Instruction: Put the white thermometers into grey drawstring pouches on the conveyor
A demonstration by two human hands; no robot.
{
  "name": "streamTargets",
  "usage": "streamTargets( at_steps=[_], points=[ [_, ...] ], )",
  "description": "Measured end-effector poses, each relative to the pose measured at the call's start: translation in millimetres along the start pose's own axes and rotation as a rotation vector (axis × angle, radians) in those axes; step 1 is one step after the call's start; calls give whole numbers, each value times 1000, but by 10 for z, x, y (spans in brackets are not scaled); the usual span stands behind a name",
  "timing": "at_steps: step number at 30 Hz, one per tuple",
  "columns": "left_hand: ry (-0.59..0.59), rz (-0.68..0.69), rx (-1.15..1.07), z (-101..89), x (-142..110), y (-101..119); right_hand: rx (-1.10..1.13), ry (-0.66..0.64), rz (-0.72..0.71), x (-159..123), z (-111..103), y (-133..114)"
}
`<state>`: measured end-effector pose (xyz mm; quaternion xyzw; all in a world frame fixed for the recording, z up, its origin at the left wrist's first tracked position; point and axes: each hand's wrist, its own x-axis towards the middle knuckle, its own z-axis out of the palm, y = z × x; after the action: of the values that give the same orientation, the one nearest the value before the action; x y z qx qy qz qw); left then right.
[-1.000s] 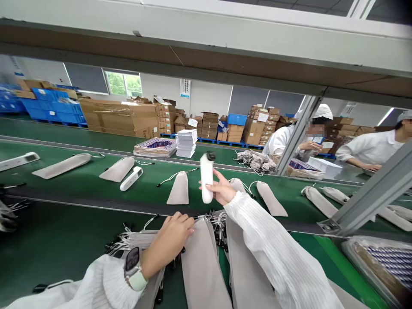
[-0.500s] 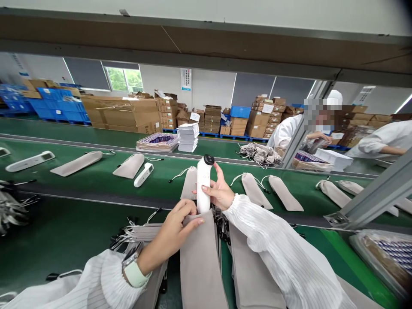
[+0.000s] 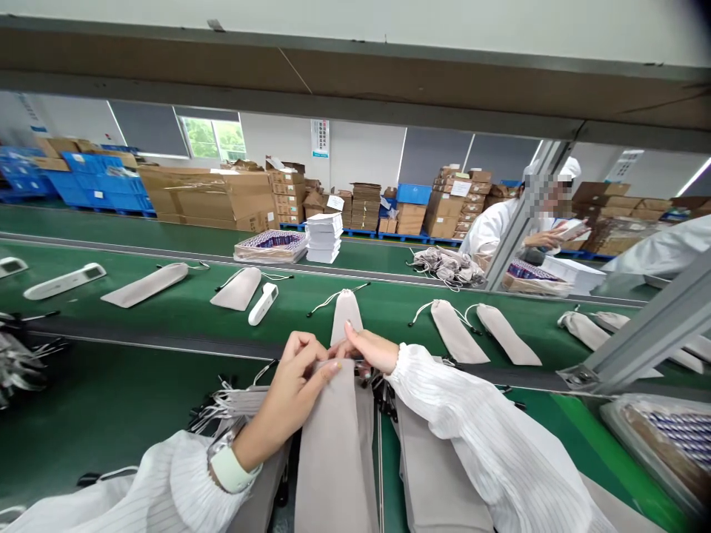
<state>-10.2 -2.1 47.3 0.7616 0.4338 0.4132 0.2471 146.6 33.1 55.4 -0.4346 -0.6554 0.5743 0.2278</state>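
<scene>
A grey fabric drawstring pouch (image 3: 333, 451) lies lengthwise in front of me, on top of other pouches. My left hand (image 3: 303, 370) pinches its mouth between thumb and fingers. At the same mouth is my right hand (image 3: 375, 351), its thumb raised apart and its fingers reaching left, partly hidden behind the fabric edge. No white thermometer shows in either hand. Just beyond them, another grey pouch (image 3: 346, 311) rests on the green belt, its cord spread out. A white handheld thermometer (image 3: 263, 303) lies on the belt to the left, beside a short grey pouch (image 3: 237, 289).
More thermometers and pouches lie along the green conveyor belt (image 3: 389, 296). Stacked pouches (image 3: 438, 474) are under my right forearm. A metal post (image 3: 633, 333) slants up at the right, near a plastic-wrapped tray (image 3: 661, 444). Co-workers in white sit across the belt.
The white thermometer my right hand held upright at the pouch mouth has dropped out of sight there. My right hand has lowered to the mouth. Items on the belt have shifted right.
</scene>
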Motion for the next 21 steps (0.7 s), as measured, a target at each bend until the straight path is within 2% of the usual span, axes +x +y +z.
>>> streamTargets(
  at_steps=[2, 3, 5, 6, 8, 10, 11, 12, 13, 15, 16, 17, 18, 19, 20, 21],
  points=[
    [-3, -49, 26, -28, 52, -44, -207, 61, -28, -16, 30, -13],
    [-7, -82, 50, -55, 75, -50, -286, 140, -100, -18, 19, -10],
    [-66, -189, 82, -136, 99, 0, -415, 388, -315, -17, -97, 27],
    [-138, -267, 66, -187, 96, 62, -478, 533, -407, -15, -205, 62],
    [-361, -451, -63, -297, 64, 243, -582, 786, -471, -20, -482, 144],
    [-515, -604, -310, -392, 15, 439, -591, 924, -472, -41, -725, 198],
    [-510, -625, -421, -427, -7, 514, -541, 935, -474, -57, -785, 199],
    [-458, -613, -507, -450, -25, 566, -457, 874, -475, -75, -785, 179],
    [-375, -565, -557, -461, -37, 590, -352, 734, -472, -93, -722, 143],
    [-199, -419, -581, -452, -47, 575, -129, 268, -455, -116, -437, 46],
    [-145, -351, -572, -435, -48, 549, -32, 14, -442, -115, -255, -1],
    [-117, -296, -559, -414, -47, 520, 30, -171, -453, -107, -83, -39],
    [-115, -250, -540, -391, -47, 494, 78, -269, -469, -94, 51, -68],
    [-132, -211, -506, -367, -46, 471, 117, -288, -478, -80, 125, -87],
    [-154, -175, -453, -342, -43, 449, 140, -221, -480, -71, 125, -97],
    [-178, -136, -383, -317, -38, 424, 149, -73, -479, -71, 49, -99]
  ],
)
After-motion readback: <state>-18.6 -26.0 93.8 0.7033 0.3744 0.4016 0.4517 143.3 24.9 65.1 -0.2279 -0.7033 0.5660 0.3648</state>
